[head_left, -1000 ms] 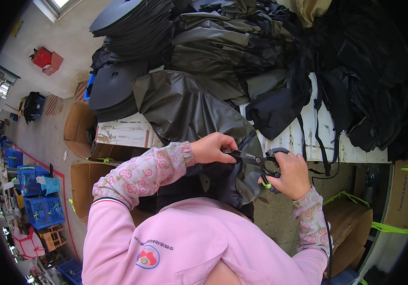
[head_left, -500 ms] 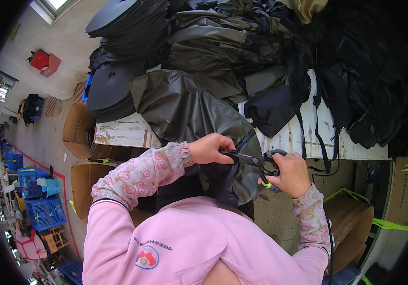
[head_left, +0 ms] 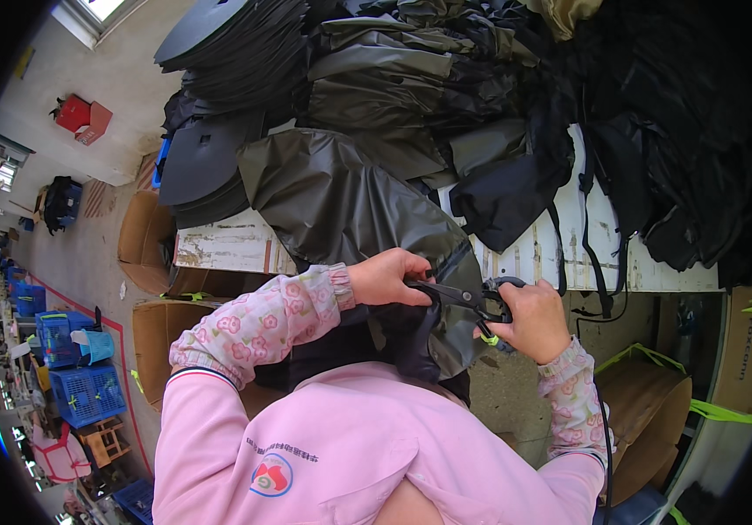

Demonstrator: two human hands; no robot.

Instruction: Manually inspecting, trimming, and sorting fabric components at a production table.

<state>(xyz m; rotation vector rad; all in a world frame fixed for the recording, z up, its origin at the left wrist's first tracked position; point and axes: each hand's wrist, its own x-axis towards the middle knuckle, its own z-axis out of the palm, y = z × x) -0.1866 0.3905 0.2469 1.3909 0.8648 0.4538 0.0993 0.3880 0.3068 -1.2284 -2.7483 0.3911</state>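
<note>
My right hand (head_left: 534, 322) grips a pair of black-handled scissors (head_left: 459, 296), its fingers through the handle loops. A strip of bright yellow-green is wrapped at the lower handle. The blades point left toward my left hand (head_left: 395, 277). There my thumb and fingers pinch dark material right by the blade tips; the exact bit held is partly hidden. A shiny olive-black fabric piece (head_left: 341, 192) hangs over the table's front edge, passes behind the scissors and drops down before me.
A white, scuffed table (head_left: 227, 242) carries stacked black sheets (head_left: 205, 162) at the left and heaped dark fabric (head_left: 385, 74) at the back. Black straps (head_left: 590, 254) dangle at the right. Cardboard boxes (head_left: 153, 337) stand below left, and another box (head_left: 643, 420) lies lower right.
Both hands stay almost in place, with the scissors at the same spot by the left fingertips. The scissor handles and right fingers have shifted only slightly.
</note>
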